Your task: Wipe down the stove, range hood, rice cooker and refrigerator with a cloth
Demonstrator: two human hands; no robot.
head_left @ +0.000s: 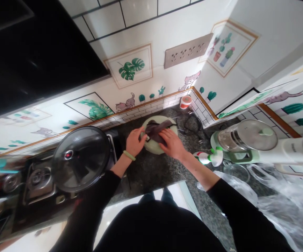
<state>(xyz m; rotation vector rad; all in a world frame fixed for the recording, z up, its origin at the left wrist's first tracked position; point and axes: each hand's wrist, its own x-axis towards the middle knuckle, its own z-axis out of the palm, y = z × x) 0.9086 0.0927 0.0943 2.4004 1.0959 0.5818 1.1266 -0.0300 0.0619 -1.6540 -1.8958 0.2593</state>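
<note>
A round pale green board (172, 128) lies on the dark stone counter (151, 171) against the back wall. On it rests a dark brownish-purple piece of food (157, 128), long and folded. My left hand (135, 140), with a green bangle at the wrist, curls round the left end of the dark piece. My right hand (172, 143) presses on its near right part, fingers bent over it. Whether a knife is in either hand does not show.
A pot with a glass lid (81, 158) stands on the stove at left. A blender jar (245, 139) on a white base is at right, crumpled clear plastic (277, 199) in front of it. A small orange-lidded cup (185, 102) and a black cable (193, 123) lie near the corner.
</note>
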